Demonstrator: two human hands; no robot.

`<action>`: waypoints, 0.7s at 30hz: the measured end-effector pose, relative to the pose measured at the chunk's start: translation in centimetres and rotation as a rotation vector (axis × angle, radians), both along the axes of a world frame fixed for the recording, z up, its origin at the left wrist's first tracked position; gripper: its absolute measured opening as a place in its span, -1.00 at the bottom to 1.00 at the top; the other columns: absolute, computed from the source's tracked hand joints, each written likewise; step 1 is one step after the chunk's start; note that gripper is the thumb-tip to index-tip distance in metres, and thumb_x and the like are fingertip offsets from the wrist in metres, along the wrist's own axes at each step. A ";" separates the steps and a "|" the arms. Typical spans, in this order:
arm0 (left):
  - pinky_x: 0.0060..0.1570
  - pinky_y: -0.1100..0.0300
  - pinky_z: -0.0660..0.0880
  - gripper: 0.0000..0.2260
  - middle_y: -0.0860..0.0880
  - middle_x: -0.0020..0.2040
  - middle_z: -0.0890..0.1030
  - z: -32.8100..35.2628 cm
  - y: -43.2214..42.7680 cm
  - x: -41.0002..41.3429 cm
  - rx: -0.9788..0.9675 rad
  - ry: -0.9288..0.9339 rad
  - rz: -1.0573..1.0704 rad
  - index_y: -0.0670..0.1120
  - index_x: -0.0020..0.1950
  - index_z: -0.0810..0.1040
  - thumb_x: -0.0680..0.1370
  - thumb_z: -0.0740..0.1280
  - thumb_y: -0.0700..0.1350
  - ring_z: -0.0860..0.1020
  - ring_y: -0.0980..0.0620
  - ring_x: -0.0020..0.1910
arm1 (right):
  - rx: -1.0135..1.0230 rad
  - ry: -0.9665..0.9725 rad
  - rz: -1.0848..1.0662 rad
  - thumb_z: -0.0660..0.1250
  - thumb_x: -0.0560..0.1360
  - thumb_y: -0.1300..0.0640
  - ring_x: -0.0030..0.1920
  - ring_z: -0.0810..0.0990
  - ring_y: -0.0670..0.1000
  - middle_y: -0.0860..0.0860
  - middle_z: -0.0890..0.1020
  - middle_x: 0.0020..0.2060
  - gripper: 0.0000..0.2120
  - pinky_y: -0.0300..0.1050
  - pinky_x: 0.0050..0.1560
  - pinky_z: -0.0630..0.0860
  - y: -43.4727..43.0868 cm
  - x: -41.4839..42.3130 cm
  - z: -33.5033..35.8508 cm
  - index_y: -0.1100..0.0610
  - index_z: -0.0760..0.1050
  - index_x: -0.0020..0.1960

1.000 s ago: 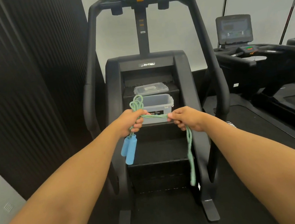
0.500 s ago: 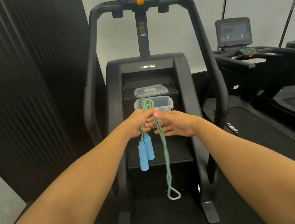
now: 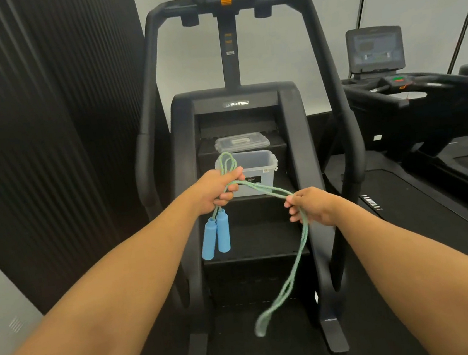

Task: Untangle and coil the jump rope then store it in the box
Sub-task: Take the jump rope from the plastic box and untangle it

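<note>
From the left hand (image 3: 216, 191) hang one rope (image 3: 295, 270), two handles (image 3: 222, 234).

Soft, even indoor light fills the scene and casts no hard shadows. The pale wall (image 3: 284, 40) from 12 to 2 o'clock is the brightest area, nearly washed out. The slatted panel (image 3: 44, 111) at 9 to 10 o'clock is dim, with a faint sheen along its ribs. The stair machine (image 3: 293, 141) at centre has its steps in deep shade. The jump rope (image 3: 269, 188) is sharp near centre, but its hanging loop at 6 o'clock is smeared by motion blur. Wide-angle distortion bows straight lines at 3 and 9 o'clock.
</note>
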State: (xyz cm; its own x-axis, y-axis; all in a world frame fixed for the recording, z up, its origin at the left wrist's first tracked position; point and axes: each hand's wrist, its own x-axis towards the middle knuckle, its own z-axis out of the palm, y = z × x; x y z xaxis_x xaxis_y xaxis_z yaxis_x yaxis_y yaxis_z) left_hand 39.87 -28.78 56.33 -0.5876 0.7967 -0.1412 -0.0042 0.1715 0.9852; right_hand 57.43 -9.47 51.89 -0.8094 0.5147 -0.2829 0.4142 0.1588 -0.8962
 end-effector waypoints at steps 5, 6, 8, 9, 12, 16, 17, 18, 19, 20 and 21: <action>-0.58 0.34 0.16 -0.74 0.04 -0.37 0.40 -0.3 1.0 0.8 -0.038 0.037 -0.092 -0.11 0.08 0.60 0.69 0.31 0.08 0.25 0.17 -0.54 | -0.199 0.092 0.267 0.49 0.52 0.15 -0.16 0.66 0.01 0.06 0.63 -0.14 -0.61 -0.08 -0.01 0.64 -2.7 -1.4 2.3 0.09 0.51 0.32; -0.58 0.33 0.16 -0.74 0.04 -0.38 0.40 -0.4 1.2 1.0 -0.038 0.033 -0.108 -0.11 0.07 0.61 0.69 0.31 0.07 0.25 0.17 -0.54 | -0.194 0.119 0.310 0.50 0.52 0.13 -0.19 0.63 -0.01 0.04 0.61 -0.17 -0.60 -0.08 -0.01 0.62 -3.3 -1.8 2.7 0.07 0.53 0.33; -0.59 0.32 0.17 -0.73 0.03 -0.40 0.41 -0.5 1.6 1.3 -0.039 0.040 -0.114 -0.12 0.07 0.62 0.69 0.31 0.08 0.26 0.17 -0.55 | -0.138 0.160 0.368 0.46 0.56 0.07 -0.28 0.52 -0.06 0.01 0.55 -0.27 -0.74 -0.10 -0.11 0.56 -4.2 -2.6 3.1 0.09 0.61 0.23; -0.58 0.32 0.17 -0.72 0.02 -0.41 0.41 -0.4 1.8 1.4 -0.041 0.054 -0.103 -0.12 0.07 0.61 0.69 0.31 0.09 0.26 0.16 -0.55 | -0.095 0.185 0.366 0.41 0.59 0.04 -0.33 0.44 -0.07 -0.01 0.50 -0.32 -0.80 -0.14 -0.19 0.50 -4.5 -2.7 3.2 0.11 0.64 0.16; -0.57 0.33 0.21 -0.71 0.02 -0.38 0.43 0.1 1.9 1.4 -0.034 0.088 -0.046 -0.13 0.08 0.57 0.70 0.27 0.10 0.27 0.15 -0.53 | 0.009 0.249 0.250 0.29 0.66 0.05 -0.39 0.28 -0.08 -0.05 0.36 -0.40 -0.74 -0.20 -0.34 0.32 -3.8 -2.6 2.7 0.23 0.63 0.11; -0.58 0.34 0.18 -0.72 0.03 -0.38 0.37 1.0 1.2 0.3 0.017 0.059 0.035 -0.14 0.07 0.56 0.70 0.27 0.08 0.25 0.16 -0.53 | 0.053 0.262 0.145 0.24 0.69 0.08 -0.40 0.29 -0.06 -0.04 0.35 -0.42 -0.75 -0.19 -0.34 0.34 -1.8 -1.2 1.2 0.22 0.59 0.03; -0.59 0.33 0.18 -0.72 0.03 -0.39 0.36 1.2 1.0 0.1 0.022 0.051 0.035 -0.14 0.06 0.56 0.70 0.27 0.07 0.24 0.15 -0.53 | 0.076 0.250 0.128 0.23 0.69 0.09 -0.39 0.31 -0.05 -0.03 0.36 -0.42 -0.75 -0.17 -0.31 0.37 -1.5 -0.9 0.9 0.24 0.59 0.04; -0.59 0.33 0.19 -0.72 0.03 -0.39 0.36 1.4 0.8 -0.1 0.025 0.047 0.031 -0.14 0.06 0.57 0.70 0.27 0.07 0.24 0.15 -0.53 | 0.093 0.222 0.119 0.23 0.69 0.10 -0.38 0.35 -0.03 0.00 0.38 -0.41 -0.74 -0.16 -0.27 0.41 -1.2 -0.5 0.6 0.28 0.59 0.07; -0.60 0.33 0.20 -0.72 0.04 -0.40 0.36 1.4 0.7 -0.1 0.030 0.047 0.028 -0.14 0.06 0.58 0.70 0.27 0.07 0.24 0.15 -0.53 | 0.103 0.186 0.117 0.23 0.69 0.10 -0.37 0.42 -0.02 0.04 0.42 -0.39 -0.73 -0.13 -0.21 0.46 -1.0 -0.3 0.3 0.30 0.59 0.08; -0.59 0.33 0.20 -0.71 0.04 -0.40 0.37 1.4 0.7 0.0 0.036 0.051 0.028 -0.15 0.07 0.58 0.70 0.27 0.07 0.24 0.15 -0.53 | 0.124 0.142 0.126 0.23 0.69 0.10 -0.34 0.51 0.00 0.06 0.48 -0.38 -0.73 -0.10 -0.12 0.51 -0.9 -0.1 0.1 0.29 0.59 0.08; -0.59 0.33 0.21 -0.71 0.04 -0.40 0.37 1.4 0.8 0.2 0.041 0.057 0.029 -0.15 0.07 0.59 0.70 0.27 0.07 0.25 0.16 -0.53 | 0.161 0.091 0.145 0.24 0.69 0.10 -0.30 0.59 0.02 0.07 0.54 -0.36 -0.74 -0.07 -0.04 0.54 -0.8 0.0 -0.1 0.28 0.60 0.06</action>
State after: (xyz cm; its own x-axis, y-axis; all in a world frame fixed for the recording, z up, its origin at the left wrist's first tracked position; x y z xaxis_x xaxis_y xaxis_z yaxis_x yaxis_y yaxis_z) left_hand 40.06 -27.94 57.73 -0.6166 0.7837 -0.0743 0.0479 0.1316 0.9901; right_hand 57.42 -10.31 51.77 -0.8965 0.4240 -0.1286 0.2951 0.3550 -0.8871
